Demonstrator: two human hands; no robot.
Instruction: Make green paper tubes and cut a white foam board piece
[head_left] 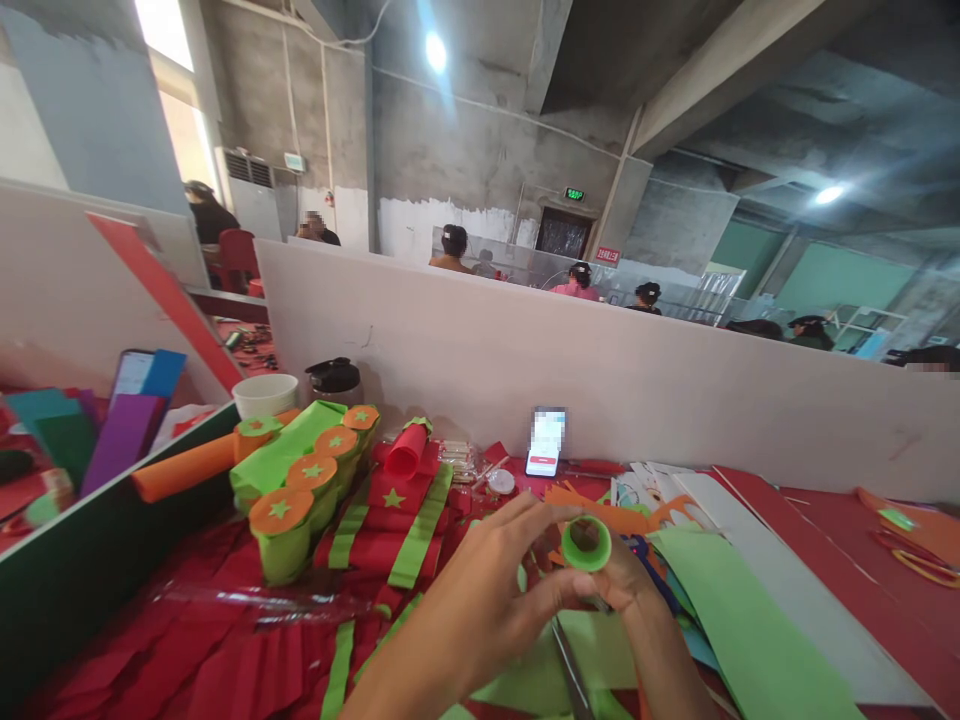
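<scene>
Head view: saw green-rimmed tube (576,556) held above the counter (911,620) in the nearer right hand (621,575), right of the left hand (506,570), long axis roughly along the line of sight, left thumb and fingers bracketing its open end, left grip impossible to tell.

Green tube (568,545) looks like matt paper, the film (300,603) glossy plastic, the back wall (457,150) rough concrete.

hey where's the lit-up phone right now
In the head view, the phone stands just right of centre, in front of the white partition and beyond the left hand.
</scene>
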